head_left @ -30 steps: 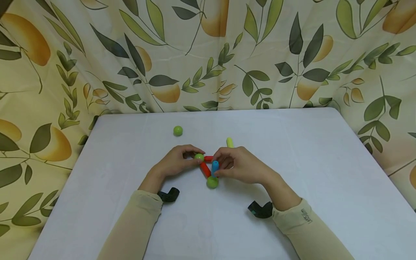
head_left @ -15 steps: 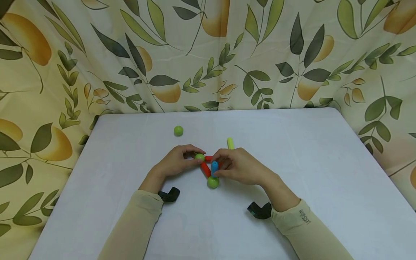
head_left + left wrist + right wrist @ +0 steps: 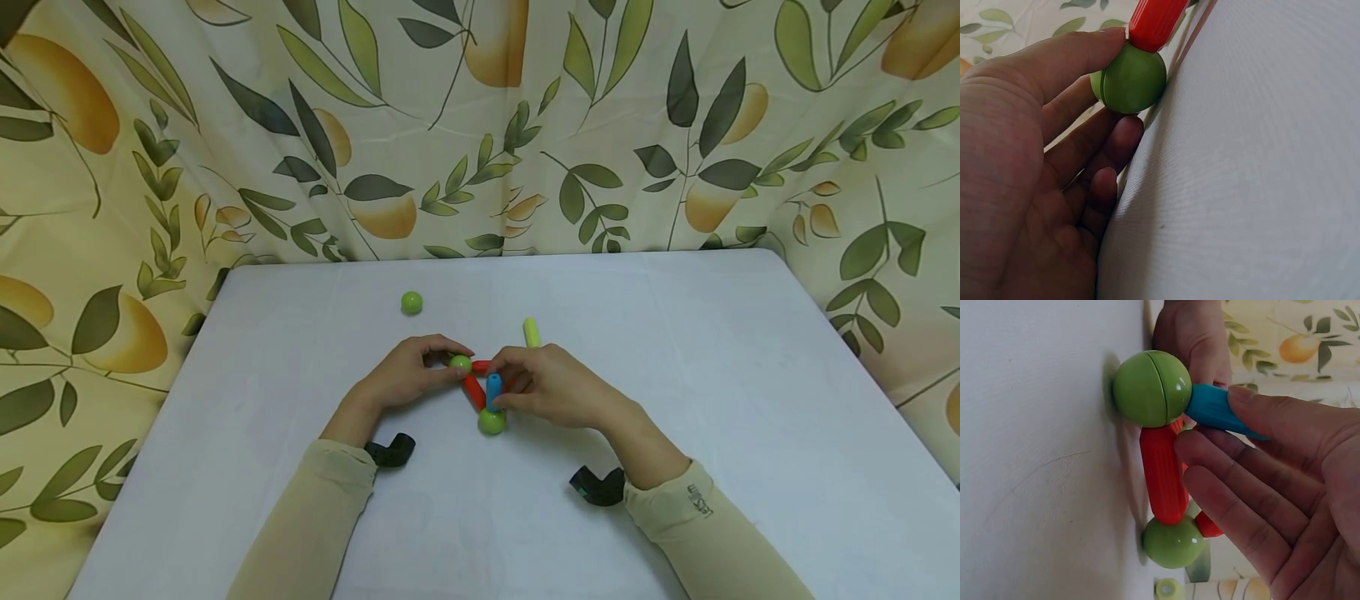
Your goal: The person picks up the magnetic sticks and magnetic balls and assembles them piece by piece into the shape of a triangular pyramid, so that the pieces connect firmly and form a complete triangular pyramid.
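Note:
My left hand [image 3: 408, 371] pinches a green ball [image 3: 1134, 78] between thumb and fingers, low at the tabletop. A red rod [image 3: 1155, 22] runs out of that ball. My right hand [image 3: 558, 387] grips a blue rod [image 3: 1213, 406] whose lower end meets the top of the nearest green ball [image 3: 1147, 390]. Red rods, one of them this ribbed red rod [image 3: 1165, 475], join the balls into a flat triangle. Its third corner, another green ball [image 3: 1174, 544], shows in the right wrist view but is hidden behind my right hand in the head view.
A loose green ball [image 3: 412, 302] lies farther back on the white table [image 3: 300, 300]. Just beyond my right hand is a yellow-green rod [image 3: 532, 331], its near end covered by the hand. A leaf-and-fruit patterned curtain [image 3: 465, 125] hangs behind the table.
My right hand has shifted slightly left and toward me, and the blue rod's top has moved a little left with it. The left hand stays on its ball.

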A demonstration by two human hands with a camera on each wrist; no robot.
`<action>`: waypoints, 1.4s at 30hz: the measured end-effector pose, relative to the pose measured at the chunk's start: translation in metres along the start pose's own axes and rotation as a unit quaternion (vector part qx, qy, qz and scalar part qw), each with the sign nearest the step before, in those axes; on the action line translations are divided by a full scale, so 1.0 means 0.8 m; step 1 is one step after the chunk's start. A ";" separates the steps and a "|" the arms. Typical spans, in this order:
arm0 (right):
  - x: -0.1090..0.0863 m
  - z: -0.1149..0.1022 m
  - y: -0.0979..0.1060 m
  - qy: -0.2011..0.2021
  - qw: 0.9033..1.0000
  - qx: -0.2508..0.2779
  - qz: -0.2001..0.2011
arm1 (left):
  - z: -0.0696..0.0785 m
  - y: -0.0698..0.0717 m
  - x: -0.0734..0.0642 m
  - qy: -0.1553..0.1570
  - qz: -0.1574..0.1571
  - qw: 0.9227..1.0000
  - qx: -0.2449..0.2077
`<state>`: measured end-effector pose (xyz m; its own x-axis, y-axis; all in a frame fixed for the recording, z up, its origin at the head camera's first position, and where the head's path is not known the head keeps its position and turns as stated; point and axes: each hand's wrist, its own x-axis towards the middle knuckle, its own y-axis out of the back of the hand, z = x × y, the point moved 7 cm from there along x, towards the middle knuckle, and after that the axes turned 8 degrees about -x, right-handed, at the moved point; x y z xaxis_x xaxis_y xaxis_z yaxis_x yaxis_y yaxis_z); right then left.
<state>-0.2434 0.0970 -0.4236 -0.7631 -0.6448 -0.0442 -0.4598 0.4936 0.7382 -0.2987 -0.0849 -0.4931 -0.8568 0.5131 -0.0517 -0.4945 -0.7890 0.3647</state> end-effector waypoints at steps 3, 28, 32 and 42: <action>0.000 0.001 0.000 -0.002 1.000 -0.010 0.000 | 0.001 -0.001 0.000 0.000 -0.002 1.000 0.001; 0.002 0.007 0.004 -0.005 1.000 -0.008 0.006 | 0.001 0.001 -0.002 0.003 0.002 1.000 0.009; 0.001 0.005 0.006 0.008 1.000 -0.021 0.018 | 0.000 0.001 -0.001 0.001 0.000 1.000 0.009; -0.010 0.017 0.041 -0.010 0.994 -0.049 0.098 | -0.002 -0.001 0.000 0.008 0.003 1.000 0.010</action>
<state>-0.2587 0.1262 -0.4080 -0.8430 -0.5298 0.0933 -0.2564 0.5482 0.7961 -0.2984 -0.0850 -0.4951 -0.8614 0.5038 -0.0639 -0.4873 -0.7846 0.3832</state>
